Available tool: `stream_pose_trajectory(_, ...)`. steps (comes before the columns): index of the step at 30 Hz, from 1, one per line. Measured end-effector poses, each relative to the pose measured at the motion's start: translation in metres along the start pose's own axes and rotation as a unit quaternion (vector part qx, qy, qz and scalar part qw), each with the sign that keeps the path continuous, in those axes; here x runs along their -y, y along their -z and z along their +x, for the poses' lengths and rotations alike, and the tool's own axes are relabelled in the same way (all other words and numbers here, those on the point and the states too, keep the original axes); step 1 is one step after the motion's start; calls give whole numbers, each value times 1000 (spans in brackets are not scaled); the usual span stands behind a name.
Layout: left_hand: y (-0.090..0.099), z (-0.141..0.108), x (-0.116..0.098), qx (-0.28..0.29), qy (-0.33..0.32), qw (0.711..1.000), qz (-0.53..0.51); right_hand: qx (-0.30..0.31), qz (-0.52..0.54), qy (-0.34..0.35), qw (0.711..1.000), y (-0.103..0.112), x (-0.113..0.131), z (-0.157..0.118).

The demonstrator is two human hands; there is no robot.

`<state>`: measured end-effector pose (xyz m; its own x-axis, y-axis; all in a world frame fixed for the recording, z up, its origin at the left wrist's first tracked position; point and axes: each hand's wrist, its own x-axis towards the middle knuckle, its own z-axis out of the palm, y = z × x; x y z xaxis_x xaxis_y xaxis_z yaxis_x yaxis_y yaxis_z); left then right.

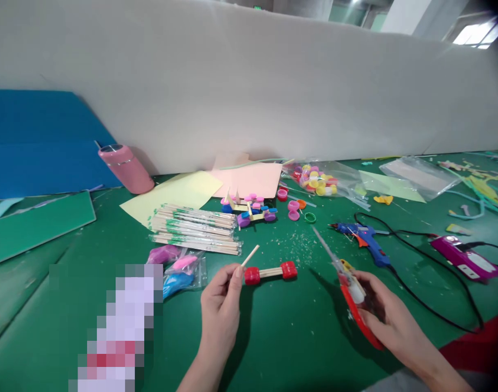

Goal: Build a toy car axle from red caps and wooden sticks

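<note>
My left hand [223, 307] pinches a short pale wooden stick [251, 256] between thumb and fingers, its free end pointing up and right. Just right of those fingertips, a pair of red bottle caps [289, 270] at each end of some short sticks [270, 273] lies on the green table. My right hand [381, 307] is wrapped round the red handle of a pair of scissors [334, 258], whose blades point up and left, held above the table. Small pale crumbs [300, 247] are scattered between the two hands.
Wrapped chopsticks [195, 228], small capped models [252, 212], loose caps [293, 210] and a bag of caps [320, 182] lie beyond my hands. A blue glue gun [365, 239] with its cable and a purple power strip [463, 257] lie right. A pink bottle [128, 169] stands back left.
</note>
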<state>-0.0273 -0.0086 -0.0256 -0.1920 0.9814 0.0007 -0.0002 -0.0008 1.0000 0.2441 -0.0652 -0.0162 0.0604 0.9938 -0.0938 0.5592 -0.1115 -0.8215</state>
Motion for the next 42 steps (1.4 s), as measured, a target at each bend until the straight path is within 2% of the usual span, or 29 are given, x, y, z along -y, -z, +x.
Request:
stream_pose_trajectory(3,0,-1,-1,-7,13,1000,-27,38,15,-25,999,-13,20,-3)
stream_pose_trajectory(5,0,-2,-4,-17,19,999,-47,55,-13,-47,997,-22,31,-6)
stream_pose_trajectory(7,-1,-4,-8,-30,17,998,-59,41,-53,-49,997,-31,40,-9)
stream_pose_trajectory(10,-2,-7,-14,-24,3,999,-36,29,-86,-13,996,-44,47,-16)
stream_pose_trajectory(15,-4,-9,-17,30,-45,998,23,25,-109,46,993,-57,55,-16)
stream_pose_trajectory(19,-5,-10,-16,33,-57,997,28,55,-103,49,992,-60,56,-11)
stream_pose_trajectory(24,-6,-14,-17,63,-55,995,52,121,-94,13,988,-61,57,-7)
stream_pose_trajectory(30,-7,-16,-18,58,-35,996,63,112,-53,21,992,-64,58,-6)
stream_pose_trajectory(37,-5,-15,-13,55,-44,996,55,107,-24,43,993,-66,52,-7)
stream_pose_trajectory(42,-3,-13,-13,89,-54,993,53,129,-23,13,991,-64,63,-8)
